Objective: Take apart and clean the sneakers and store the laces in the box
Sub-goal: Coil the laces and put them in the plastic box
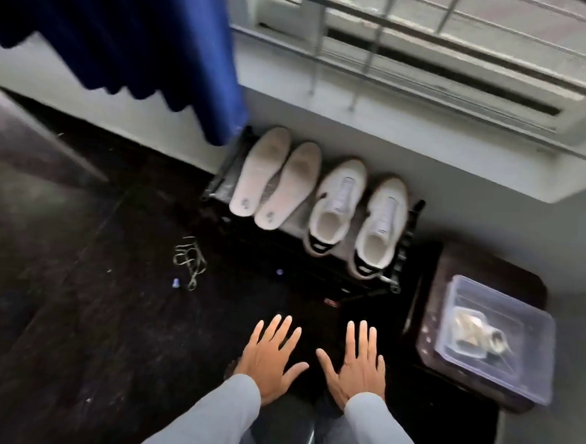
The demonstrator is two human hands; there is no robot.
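Two white sneakers without laces, the left one [335, 207] and the right one [380, 234], stand side by side on a low black rack [408, 225] by the wall. Two pale insoles [277, 179] lie to their left on the same rack. A clear plastic box [502, 368] with rolled laces [473, 330] inside sits at the right on a dark stool [425, 336]. My left hand [269, 357] and my right hand [358, 363] hover flat with fingers spread, palms down, in front of the rack, holding nothing.
A blue curtain [142, 34] hangs at the upper left. A tangle of thin cord [188, 263] and small bits lie on the dark floor to the left. A window with metal bars [433, 31] and a ledge runs above the rack.
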